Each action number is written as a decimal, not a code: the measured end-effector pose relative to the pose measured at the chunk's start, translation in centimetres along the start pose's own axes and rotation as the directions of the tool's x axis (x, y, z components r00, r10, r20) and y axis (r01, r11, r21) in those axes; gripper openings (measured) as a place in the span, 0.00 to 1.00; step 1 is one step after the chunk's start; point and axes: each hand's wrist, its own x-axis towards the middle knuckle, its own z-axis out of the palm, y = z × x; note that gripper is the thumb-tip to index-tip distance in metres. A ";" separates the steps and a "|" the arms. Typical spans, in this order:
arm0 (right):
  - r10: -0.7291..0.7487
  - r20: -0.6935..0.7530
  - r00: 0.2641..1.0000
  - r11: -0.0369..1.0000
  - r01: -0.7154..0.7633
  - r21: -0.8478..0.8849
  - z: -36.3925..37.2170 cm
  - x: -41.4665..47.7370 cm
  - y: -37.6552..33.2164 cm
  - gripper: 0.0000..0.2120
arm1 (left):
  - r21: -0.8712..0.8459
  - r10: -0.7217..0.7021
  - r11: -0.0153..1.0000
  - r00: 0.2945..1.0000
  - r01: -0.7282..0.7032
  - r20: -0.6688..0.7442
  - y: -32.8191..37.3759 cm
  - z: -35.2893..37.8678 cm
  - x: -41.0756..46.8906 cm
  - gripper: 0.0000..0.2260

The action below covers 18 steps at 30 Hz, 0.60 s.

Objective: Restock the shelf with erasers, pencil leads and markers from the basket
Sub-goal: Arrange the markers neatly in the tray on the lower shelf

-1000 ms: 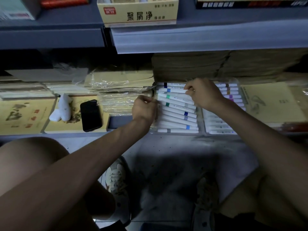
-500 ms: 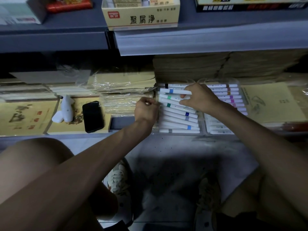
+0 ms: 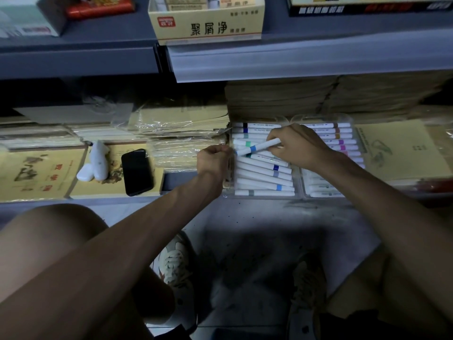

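Pinching a blue-band marker (image 3: 257,147) by its right end w/ your R hand (image 3: 297,146), you've got it tilted over the row in the clear tray (image 3: 264,195), prob to slot in. L hand (image 3: 213,160) grips tray's left edge, steadying it.

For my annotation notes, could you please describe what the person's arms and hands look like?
The left hand and right hand are ungloved. The left forearm and right forearm are bare, with no sleeve in view, and no watch or bracelet shows at either wrist.
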 end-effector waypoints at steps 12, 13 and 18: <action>-0.096 -0.066 0.993 0.981 0.083 -0.178 0.3 0.7 -0.2 0.10 | 0.011 -0.158 0.987 0.987 0.159 -0.015 1.2 0.2 -0.2 0.16; -0.083 -0.079 0.993 0.983 0.068 -0.173 0.4 0.7 -0.2 0.11 | 0.026 -0.176 0.984 0.984 0.176 -0.015 1.4 0.3 -0.3 0.17; -0.011 -0.151 0.988 0.996 -0.002 -0.085 0.5 0.8 -0.3 0.09 | 0.009 -0.214 0.977 0.977 0.214 -0.008 1.9 0.7 -0.3 0.18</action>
